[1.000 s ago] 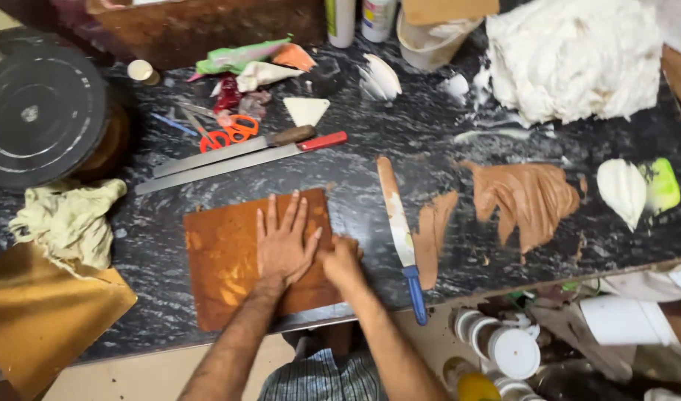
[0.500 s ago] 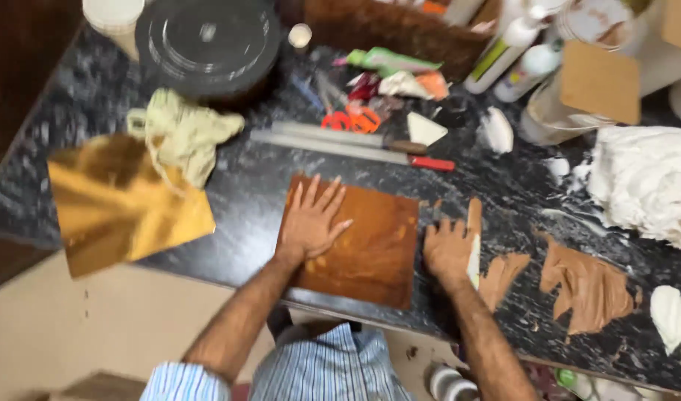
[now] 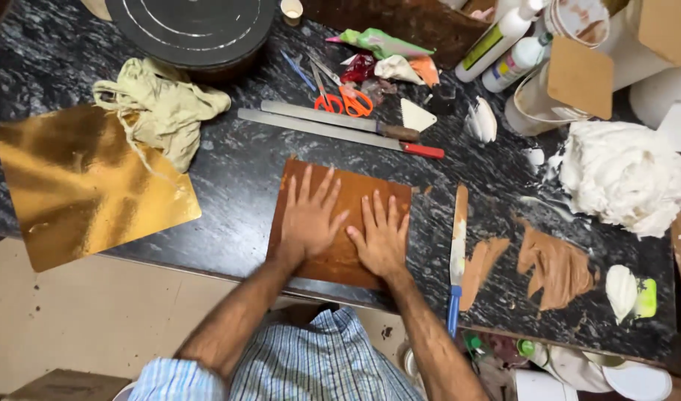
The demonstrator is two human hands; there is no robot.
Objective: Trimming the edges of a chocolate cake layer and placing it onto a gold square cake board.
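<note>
Pressing flat, the left hand (image 3: 308, 220) and right hand (image 3: 381, 239) lie side by side, fingers spread and grasping nothing, on a brown board (image 3: 340, 219) at the near edge of the dark marbled surface (image 3: 244, 178). Just right of the board lies a blue-handled spatula (image 3: 456, 260), beside smears of brown paste (image 3: 552, 263). To the left, a gold sheet (image 3: 80, 186) overhangs the near edge, with a crumpled yellowish cloth (image 3: 158, 108) resting on its far corner. Beyond the board lie two long knives (image 3: 340, 128), then orange-handled scissors (image 3: 340, 100). A mound of white cream (image 3: 623, 174) sits at the right. Farthest back stands a round black turntable (image 3: 192, 26).
</note>
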